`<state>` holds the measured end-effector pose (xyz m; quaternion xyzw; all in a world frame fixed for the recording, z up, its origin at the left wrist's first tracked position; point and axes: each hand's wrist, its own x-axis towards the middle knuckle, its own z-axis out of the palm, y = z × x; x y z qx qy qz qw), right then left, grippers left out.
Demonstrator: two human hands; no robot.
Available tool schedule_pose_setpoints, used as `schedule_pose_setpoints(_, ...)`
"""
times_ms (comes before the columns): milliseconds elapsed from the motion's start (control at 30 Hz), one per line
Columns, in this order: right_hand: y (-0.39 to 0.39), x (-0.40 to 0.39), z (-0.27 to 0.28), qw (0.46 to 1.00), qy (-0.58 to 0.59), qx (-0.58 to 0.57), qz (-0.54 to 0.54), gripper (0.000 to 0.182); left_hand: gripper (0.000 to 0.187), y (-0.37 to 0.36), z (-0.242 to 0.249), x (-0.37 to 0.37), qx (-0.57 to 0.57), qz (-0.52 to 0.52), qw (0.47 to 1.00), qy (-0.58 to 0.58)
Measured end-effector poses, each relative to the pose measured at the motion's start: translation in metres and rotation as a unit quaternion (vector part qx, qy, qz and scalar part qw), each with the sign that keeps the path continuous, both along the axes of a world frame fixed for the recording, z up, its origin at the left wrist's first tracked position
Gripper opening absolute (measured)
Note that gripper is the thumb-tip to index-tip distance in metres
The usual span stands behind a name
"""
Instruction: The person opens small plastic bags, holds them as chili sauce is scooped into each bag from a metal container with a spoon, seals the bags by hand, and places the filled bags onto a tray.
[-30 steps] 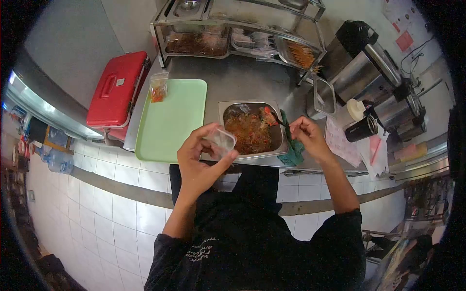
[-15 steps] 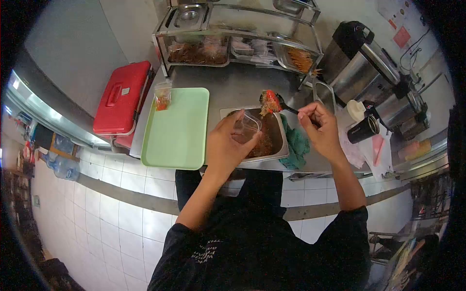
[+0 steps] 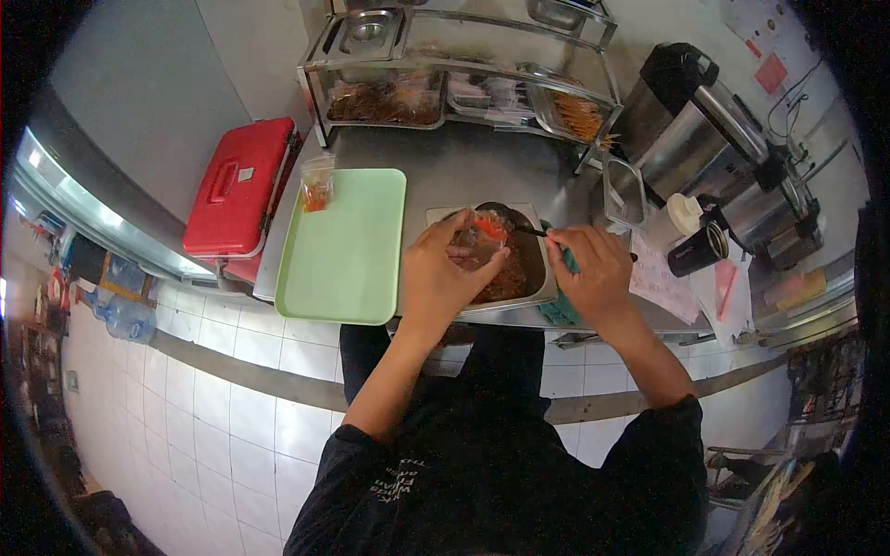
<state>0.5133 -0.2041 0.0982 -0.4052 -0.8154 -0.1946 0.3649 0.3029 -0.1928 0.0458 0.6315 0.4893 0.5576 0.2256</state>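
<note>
My left hand (image 3: 439,278) holds a small clear plastic bag (image 3: 471,243) spread between thumb and fingers, over a metal pan (image 3: 536,298) of reddish-brown chopped food. In my right hand (image 3: 593,278) is the handle of a black spoon (image 3: 528,230). The spoon's bowl reaches the bag's mouth, where red and brownish food (image 3: 489,225) shows. Part of a green cloth (image 3: 559,312) appears beside the pan, behind my right hand. On the left, a filled clear bag (image 3: 317,190) with orange-red contents lies at the top corner of a light green tray (image 3: 341,269).
A red cooler box (image 3: 232,190) stands left of the tray. Behind the counter (image 3: 408,153), a metal rack (image 3: 454,57) carries trays of packaged food. To the right are large steel dispensers (image 3: 691,134), a black cup (image 3: 697,252) and papers (image 3: 667,283).
My right hand has moved left and down, bringing the loaded spoon from above the pan to the mouth of the bag. My left hand keeps its hold on the bag.
</note>
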Motion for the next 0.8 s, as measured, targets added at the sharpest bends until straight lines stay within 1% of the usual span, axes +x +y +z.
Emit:
schedule_pose_setpoints(133,-0.004,-0.002,0.001,0.996,-0.068,0.044,-0.032,0.014,0.065,0.003,-0.003,0.002,-0.008,0.011,1.0,0.012)
schedule_pose_setpoints(233,-0.007,-0.002,0.001,0.995,-0.077,0.064,-0.017,0.019,0.065,0.003,0.0,0.004,-0.003,0.008,1.0,-0.004)
schedule_pose_setpoints(333,-0.011,0.003,0.001,0.991,-0.115,0.074,-0.007,0.025,0.064,0.002,0.001,0.002,0.0,0.005,1.0,-0.008)
schedule_pose_setpoints(433,-0.014,0.005,0.0,0.983,-0.143,0.115,-0.009,0.026,0.062,0.004,-0.003,0.001,-0.001,-0.002,1.0,-0.015)
schedule_pose_setpoints(533,-0.016,0.007,0.002,0.982,-0.16,0.102,-0.007,0.027,0.061,0.002,0.001,0.0,-0.01,-0.006,1.0,-0.004)
schedule_pose_setpoints(800,-0.016,0.005,0.001,0.984,-0.138,0.111,-0.003,0.029,0.062,0.002,-0.003,-0.001,0.005,-0.003,1.0,-0.001)
